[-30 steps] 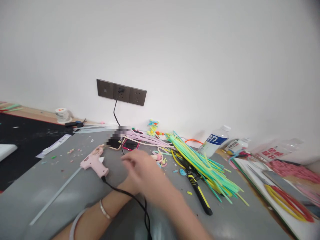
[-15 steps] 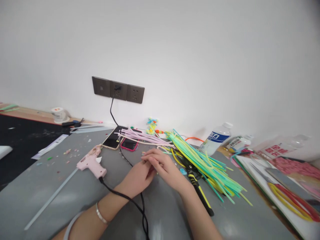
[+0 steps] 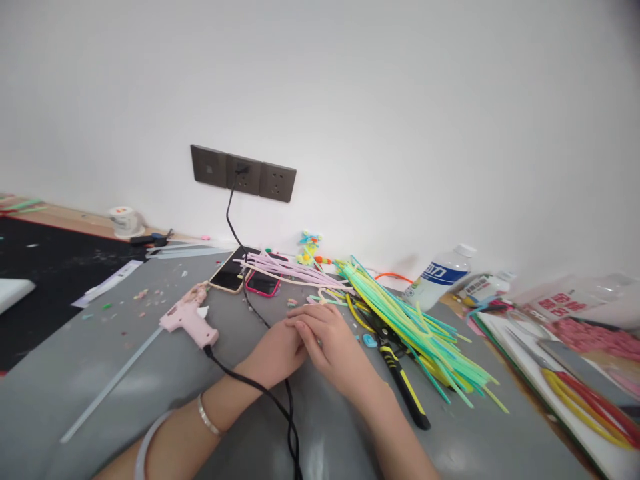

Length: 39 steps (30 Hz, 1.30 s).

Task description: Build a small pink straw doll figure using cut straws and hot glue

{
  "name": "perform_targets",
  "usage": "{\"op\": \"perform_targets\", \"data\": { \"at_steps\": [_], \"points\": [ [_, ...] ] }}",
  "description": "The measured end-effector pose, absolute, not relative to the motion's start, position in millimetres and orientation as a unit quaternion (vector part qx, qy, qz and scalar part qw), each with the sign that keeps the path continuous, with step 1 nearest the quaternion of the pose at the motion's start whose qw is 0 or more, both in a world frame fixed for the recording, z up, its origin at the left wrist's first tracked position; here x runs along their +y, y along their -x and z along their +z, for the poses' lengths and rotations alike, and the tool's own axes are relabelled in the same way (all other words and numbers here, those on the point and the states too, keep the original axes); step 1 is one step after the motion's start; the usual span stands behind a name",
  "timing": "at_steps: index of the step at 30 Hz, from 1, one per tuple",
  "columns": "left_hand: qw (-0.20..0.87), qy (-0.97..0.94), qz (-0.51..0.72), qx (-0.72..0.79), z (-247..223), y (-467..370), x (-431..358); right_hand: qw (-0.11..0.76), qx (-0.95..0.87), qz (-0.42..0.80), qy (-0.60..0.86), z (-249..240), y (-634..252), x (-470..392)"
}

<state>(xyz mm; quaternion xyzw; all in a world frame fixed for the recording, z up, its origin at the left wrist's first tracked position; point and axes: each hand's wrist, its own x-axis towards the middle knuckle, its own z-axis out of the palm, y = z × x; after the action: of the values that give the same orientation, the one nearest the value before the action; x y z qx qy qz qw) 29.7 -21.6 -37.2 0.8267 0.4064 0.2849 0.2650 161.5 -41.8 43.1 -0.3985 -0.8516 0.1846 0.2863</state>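
Observation:
My right hand (image 3: 327, 340) is folded over my left hand (image 3: 280, 352), its fingers together and curved across the left fingers. The left fingers are mostly hidden beneath it, so whether they are open or closed does not show. Both hands rest low over the grey table mat (image 3: 345, 440). A black cable (image 3: 267, 395) passes by the left wrist. To the left lies a pink hot glue gun (image 3: 190, 321) with a long glue stick (image 3: 113, 387) in its back. Pliers with black and yellow handles (image 3: 405, 387) lie to the right of my right hand.
Pastel pipe cleaners (image 3: 415, 327) lie in a bundle at the right, pink ones (image 3: 295, 270) behind my hands. Two phones (image 3: 227, 273) lie near the wall. A labelled bottle (image 3: 440, 275) stands at back right; scissors (image 3: 585, 400) lie on a white pad. The socket panel (image 3: 243, 175) holds a plug.
The view has shifted slightly, so the scene sits a little differently in the picture. My hands stay folded together, the right fingers lying a little flatter over the left.

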Motion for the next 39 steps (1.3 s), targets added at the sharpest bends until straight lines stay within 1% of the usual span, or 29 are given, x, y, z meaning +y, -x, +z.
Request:
{"op": "perform_targets", "data": {
  "at_steps": [4,10,13,16,20,25,29,36,39],
  "points": [
    [0.274,-0.834,0.271,0.395,-29.7,-27.6,-22.6,0.3,-0.825,0.24,0.415,42.0,-162.2,-41.1],
    [0.306,-0.813,0.3,0.394,-22.7,-27.6,-24.3,0.348,-0.724,0.419,0.424,39.3,-164.3,-36.8],
    [0.31,-0.809,0.313,0.389,-20.8,-27.4,-25.1,0.371,-0.685,0.467,0.418,43.1,-166.8,-33.1],
    [0.303,-0.812,0.309,0.392,-17.5,-26.6,-25.9,0.399,-0.669,0.472,0.413,51.5,-169.9,-28.8],
    [0.296,-0.813,0.31,0.394,-14.4,-26.5,-26.4,0.435,-0.673,0.441,0.404,65.9,-174.7,-21.1],
    [0.299,-0.805,0.318,0.401,-14.3,-26.9,-26.0,0.445,-0.67,0.427,0.412,73.0,-184.2,-8.5],
    [0.299,-0.8,0.312,0.416,-13.7,-27.1,-25.8,0.466,-0.645,0.449,0.407,60.1,-191.5,3.5],
    [0.301,-0.798,0.312,0.418,-11.4,-28.6,-25.6,0.516,-0.545,0.514,0.416,28.3,-197.8,19.4],
    [0.304,-0.798,0.312,0.416,-11.2,-28.3,-25.8,0.521,-0.527,0.529,0.413,22.7,-200.1,20.4]
  ]
}}
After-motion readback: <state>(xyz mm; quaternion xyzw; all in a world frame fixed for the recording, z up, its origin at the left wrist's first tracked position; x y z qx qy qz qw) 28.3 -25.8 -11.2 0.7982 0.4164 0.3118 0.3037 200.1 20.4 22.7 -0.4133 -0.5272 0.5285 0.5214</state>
